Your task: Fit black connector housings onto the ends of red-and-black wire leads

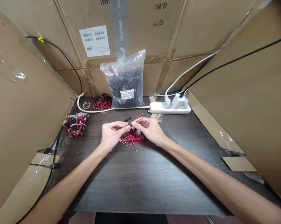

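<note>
My left hand (111, 133) and my right hand (152, 130) meet fingertip to fingertip above the middle of the dark table. Between the left thumb and forefinger is a small black plastic part, mostly hidden by the fingers. The right fingers pinch a red and black wire pair (138, 117), whose ends stick up past them. Beneath both hands lies a loose pile of short red and black wires (134, 137) with bare metal tips. A few small black plastic parts (127, 119) rest just beyond the left fingertips.
A clear bag of black parts (127, 84) leans on the cardboard wall (140, 37). Left stand a tied wire bundle (76, 124) and another wire heap (103, 102). A white power strip (169, 108) with plugs sits back right. Cardboard encloses both sides.
</note>
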{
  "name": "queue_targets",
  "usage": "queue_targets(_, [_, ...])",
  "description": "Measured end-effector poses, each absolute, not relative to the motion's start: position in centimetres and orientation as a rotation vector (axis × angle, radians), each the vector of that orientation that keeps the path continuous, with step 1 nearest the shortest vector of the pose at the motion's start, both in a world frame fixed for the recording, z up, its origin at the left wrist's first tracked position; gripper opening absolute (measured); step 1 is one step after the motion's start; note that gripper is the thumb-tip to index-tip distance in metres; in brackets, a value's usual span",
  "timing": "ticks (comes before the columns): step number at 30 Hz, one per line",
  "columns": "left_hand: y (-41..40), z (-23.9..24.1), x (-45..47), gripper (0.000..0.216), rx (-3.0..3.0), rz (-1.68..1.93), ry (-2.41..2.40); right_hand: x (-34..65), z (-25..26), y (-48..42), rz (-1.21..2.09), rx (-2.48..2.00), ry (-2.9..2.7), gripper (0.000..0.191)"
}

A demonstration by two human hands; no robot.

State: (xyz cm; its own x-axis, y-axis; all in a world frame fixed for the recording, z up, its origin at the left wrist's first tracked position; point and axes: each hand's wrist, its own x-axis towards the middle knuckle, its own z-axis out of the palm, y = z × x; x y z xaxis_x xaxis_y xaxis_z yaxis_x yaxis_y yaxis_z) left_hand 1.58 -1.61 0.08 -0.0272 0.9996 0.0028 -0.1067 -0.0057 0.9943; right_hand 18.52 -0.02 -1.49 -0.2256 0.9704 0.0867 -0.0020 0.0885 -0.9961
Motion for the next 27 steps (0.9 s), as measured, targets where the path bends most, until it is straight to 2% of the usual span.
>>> queue_targets(14, [-1.4, 0.0, 1.3, 0.027, 1.161, 1.314, 1.206, 18.7, -0.8, 0.2, 1.38, -1.078, -1.214, 0.035])
queue_targets(21, [-1.4, 0.5, 1.4, 0.028, 1.108, 1.362, 1.184, 19.0, -0.9, 0.7, 1.381, -1.084, -1.09, 0.039])
queue_targets(27, [-1.5, 0.4, 1.2, 0.029, 1.147, 1.248, 1.094, 19.0, -0.5, 0.4, 1.427, -1.094, -1.173, 0.044])
